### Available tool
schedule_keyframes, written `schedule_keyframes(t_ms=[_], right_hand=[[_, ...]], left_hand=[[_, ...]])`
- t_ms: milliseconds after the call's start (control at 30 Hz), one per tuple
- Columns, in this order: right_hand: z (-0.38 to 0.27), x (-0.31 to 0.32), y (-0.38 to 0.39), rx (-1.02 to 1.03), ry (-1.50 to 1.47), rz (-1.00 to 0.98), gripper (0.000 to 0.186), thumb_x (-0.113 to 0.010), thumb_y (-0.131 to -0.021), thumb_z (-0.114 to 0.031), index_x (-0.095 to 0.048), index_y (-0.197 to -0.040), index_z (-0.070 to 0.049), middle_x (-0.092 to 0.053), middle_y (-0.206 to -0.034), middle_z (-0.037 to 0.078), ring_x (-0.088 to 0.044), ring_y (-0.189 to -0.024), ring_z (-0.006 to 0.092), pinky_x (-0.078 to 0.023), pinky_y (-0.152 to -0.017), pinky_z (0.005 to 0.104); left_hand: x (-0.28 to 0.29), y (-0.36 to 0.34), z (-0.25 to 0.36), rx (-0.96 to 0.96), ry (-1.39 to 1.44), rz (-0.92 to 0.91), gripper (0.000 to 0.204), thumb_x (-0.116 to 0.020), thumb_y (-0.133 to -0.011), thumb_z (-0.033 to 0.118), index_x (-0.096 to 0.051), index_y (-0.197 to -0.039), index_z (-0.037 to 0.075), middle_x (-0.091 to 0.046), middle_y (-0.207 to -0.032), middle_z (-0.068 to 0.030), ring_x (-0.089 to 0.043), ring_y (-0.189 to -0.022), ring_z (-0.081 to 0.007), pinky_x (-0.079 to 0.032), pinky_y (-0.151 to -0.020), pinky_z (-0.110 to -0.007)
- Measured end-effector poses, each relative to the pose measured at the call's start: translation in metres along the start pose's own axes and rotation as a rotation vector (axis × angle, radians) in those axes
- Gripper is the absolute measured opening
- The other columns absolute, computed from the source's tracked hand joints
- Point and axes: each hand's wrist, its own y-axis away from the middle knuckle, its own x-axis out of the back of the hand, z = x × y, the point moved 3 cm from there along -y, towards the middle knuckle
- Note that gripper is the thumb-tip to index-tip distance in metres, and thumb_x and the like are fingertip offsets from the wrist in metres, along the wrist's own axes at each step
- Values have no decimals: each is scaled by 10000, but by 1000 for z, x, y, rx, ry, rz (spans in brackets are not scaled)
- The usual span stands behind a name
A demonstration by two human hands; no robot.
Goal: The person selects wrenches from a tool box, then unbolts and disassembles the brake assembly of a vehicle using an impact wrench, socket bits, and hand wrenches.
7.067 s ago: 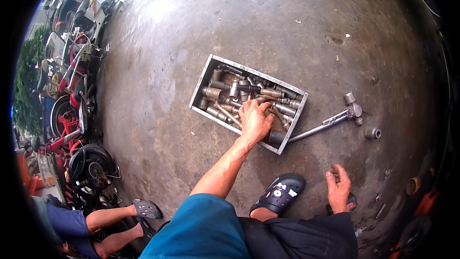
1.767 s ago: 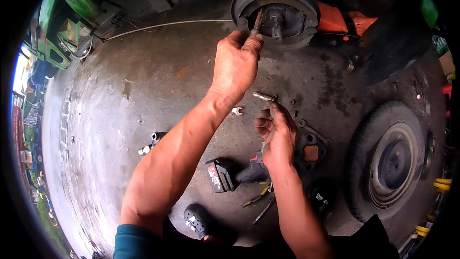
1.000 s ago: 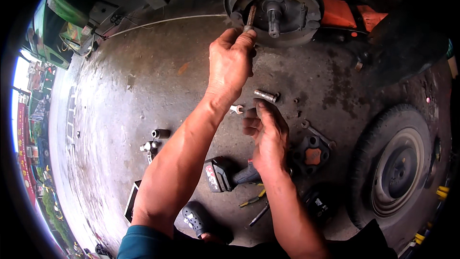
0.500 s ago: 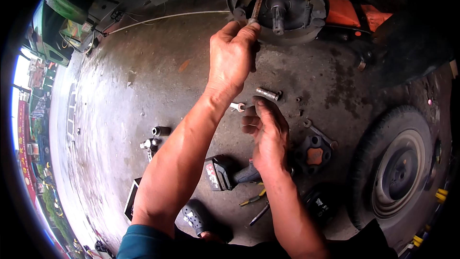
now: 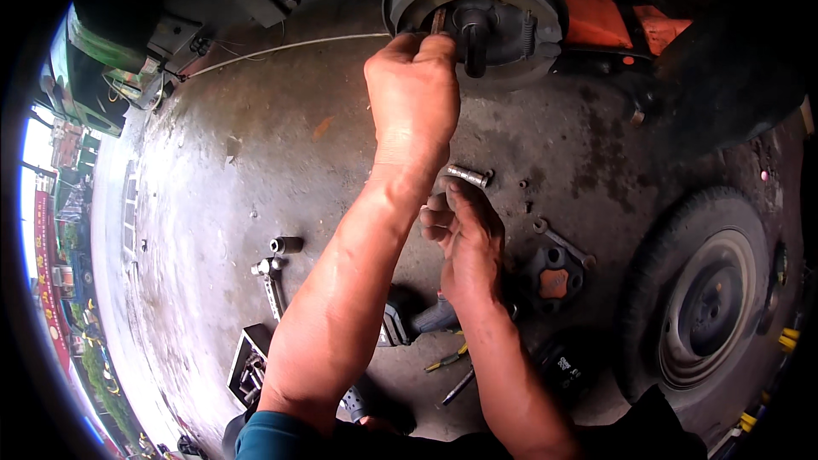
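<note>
My left hand [image 5: 415, 89] reaches up to the open brake hub [image 5: 503, 30] of a scooter wheel. It is closed on a rusty flat-sided metal bar [image 5: 439, 20], whose far end sits inside the hub left of the splined axle [image 5: 475, 47]. The bar's lower part is hidden in my fingers. My right hand [image 5: 467, 243] hovers lower down, fingers loosely curled and apart, with nothing visible in it. Just beyond its fingertips a silver cylindrical socket [image 5: 468, 175] lies on the floor.
Right of my right hand lie a combination wrench [image 5: 564, 243] and a black-and-orange star-shaped part [image 5: 554, 283]. A removed wheel [image 5: 707, 298] is farther right. On the left are a ratchet [image 5: 269, 277], a dark socket [image 5: 287, 245] and a box of sockets [image 5: 249, 366]. A power tool [image 5: 430, 315] lies between my forearms.
My left hand has turned so its back faces up, and it now covers more of the bar, close to the hub. The view has shifted slightly; my right hand keeps nearly the same pose.
</note>
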Motion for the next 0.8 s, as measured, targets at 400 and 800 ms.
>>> schedule_keyframes(t_ms=[400,800], right_hand=[[1,4,-6,-18,-8,15,241,-583,-883,-277,-606,-1023,-82,-585,-798,2,-575,-695,117,-443,-610,246],[45,-24,1,-5,1568,-695,427,-631,-829,-282,-563,-1151,-11,-633,-1078,198,-608,-1017,324,-461,-871,381]], left_hand=[[11,-4,0,146,-57,-335,439,-578,-868,339,-593,-966,-88,-600,-732,-115,-565,-596,-201,-475,-515,-328],[327,87,-57,244,-919,-486,306,-621,-822,204,-613,-1044,-7,-654,-916,-200,-652,-844,-279,-500,-748,-371]])
